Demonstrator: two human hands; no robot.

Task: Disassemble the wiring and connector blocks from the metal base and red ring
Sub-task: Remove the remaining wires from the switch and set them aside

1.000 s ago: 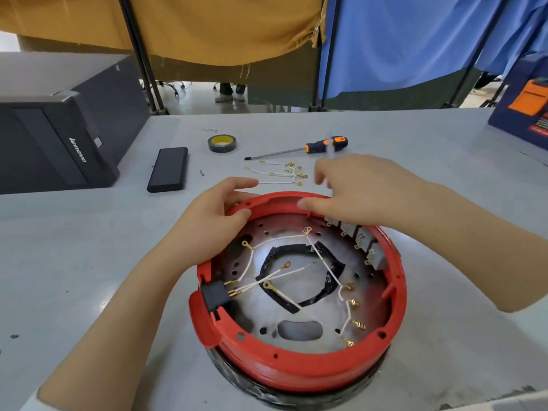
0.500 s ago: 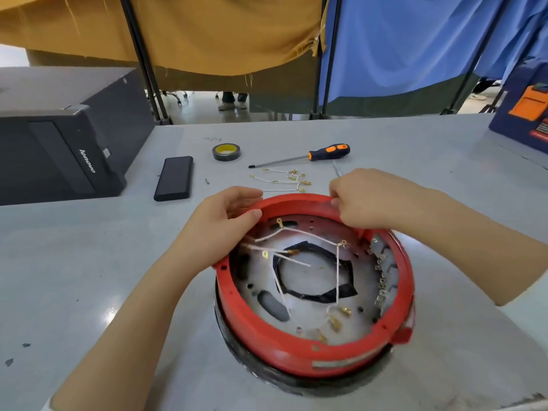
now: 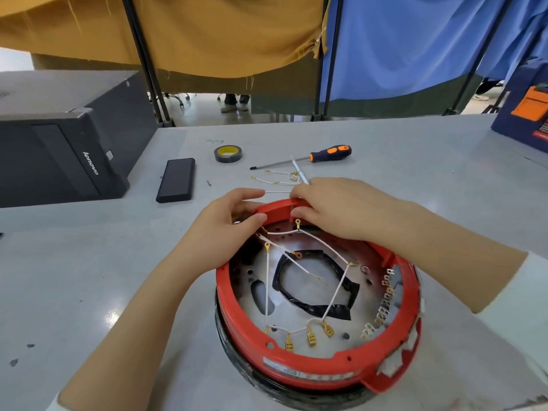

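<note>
At centre of grey counter: red ring seated on metal base, tilted, far rim raised toward the hands. Left hand gripping far-left rim of ring, thumb over the inner edge, fingers curled round the outside. Right hand on far rim just beside left, fingers bent down over the edge; grip partly closed, pinching at the rim, but exact thing pinched hidden under the fingers, cannot tell whether ring or wire end. White wires with gold terminals strung across base interior, one ring terminal just below right fingertips. Row of connector blocks along inner right wall, blurred, count not readable. Black taped opening at middle of base. Black wrapped band under ring, lower edge cut off by frame. Beyond the ring: loose removed wires, partly covered by right hand; screwdriver with orange and black handle; tape roll; black flat device; black computer case at left, cut off. Blue and orange box at right edge, mostly out of view.
</note>
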